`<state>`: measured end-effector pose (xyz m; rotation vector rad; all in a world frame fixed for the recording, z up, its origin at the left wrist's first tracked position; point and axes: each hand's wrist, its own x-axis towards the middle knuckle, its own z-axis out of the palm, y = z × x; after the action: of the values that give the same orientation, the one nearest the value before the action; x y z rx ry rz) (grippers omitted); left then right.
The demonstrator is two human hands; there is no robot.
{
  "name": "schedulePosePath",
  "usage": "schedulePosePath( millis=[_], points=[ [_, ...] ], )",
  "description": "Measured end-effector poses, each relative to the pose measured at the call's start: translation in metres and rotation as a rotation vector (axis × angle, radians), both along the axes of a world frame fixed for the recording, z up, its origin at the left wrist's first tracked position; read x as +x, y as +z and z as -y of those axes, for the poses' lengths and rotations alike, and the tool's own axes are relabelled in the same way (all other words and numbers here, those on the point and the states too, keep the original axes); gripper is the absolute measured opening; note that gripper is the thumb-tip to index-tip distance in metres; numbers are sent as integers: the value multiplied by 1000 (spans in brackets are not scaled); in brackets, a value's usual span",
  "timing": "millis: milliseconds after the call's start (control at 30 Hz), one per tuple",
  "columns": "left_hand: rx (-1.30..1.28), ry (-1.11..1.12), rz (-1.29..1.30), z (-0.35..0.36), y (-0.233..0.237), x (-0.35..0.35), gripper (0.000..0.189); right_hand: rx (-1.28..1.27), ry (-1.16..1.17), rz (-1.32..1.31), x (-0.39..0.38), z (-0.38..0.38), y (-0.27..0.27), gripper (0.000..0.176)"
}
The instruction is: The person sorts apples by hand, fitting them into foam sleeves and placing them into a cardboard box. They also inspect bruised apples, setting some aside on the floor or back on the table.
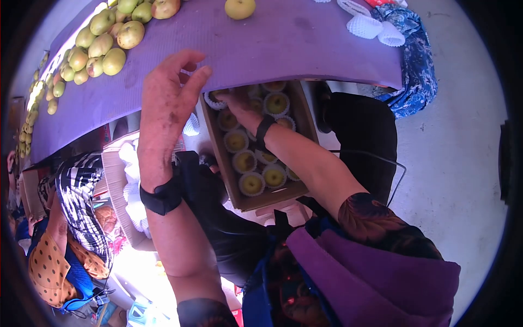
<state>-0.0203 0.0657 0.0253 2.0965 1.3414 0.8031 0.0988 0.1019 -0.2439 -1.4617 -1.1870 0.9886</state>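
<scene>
My left hand (173, 90) is raised over the near edge of the purple-covered table (272, 49). Its fingers are bent, the thumb stands apart from them, and nothing shows between them. Below the table edge, my right hand (235, 103) reaches into a cardboard box (220, 158). Its fingers are on an apple in a white foam net (214, 100) at the box's far left corner; the fingertips are partly hidden. Rows of netted apples (243, 162) fill much of the box, each in its own foam sleeve. The table edge covers the box's far end.
Loose apples (101, 43) are heaped at the table's left, with a single apple (239, 7) at the far edge. Empty foam nets (365, 26) lie at the right. A carton of white foam nets (131, 185) stands left of my legs. Another person (71, 240) sits at the left.
</scene>
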Motion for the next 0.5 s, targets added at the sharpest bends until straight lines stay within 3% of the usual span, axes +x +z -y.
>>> schedulePosePath(
  millis=[67, 167, 400, 500],
  points=[
    [14, 1, -16, 0, 0, -1, 27, -290, -10, -398, 6, 40, 58, 58],
    [18, 3, -22, 1, 0, 0, 28, -374, 155, -534, 24, 48, 25, 55],
    [32, 14, -18, -2, -11, 2, 28, -462, 161, -513, 43, 65, 26, 49],
    [39, 6, -55, 0, -9, 4, 29, -492, 59, -532, 43, 64, 13, 50]
  ],
)
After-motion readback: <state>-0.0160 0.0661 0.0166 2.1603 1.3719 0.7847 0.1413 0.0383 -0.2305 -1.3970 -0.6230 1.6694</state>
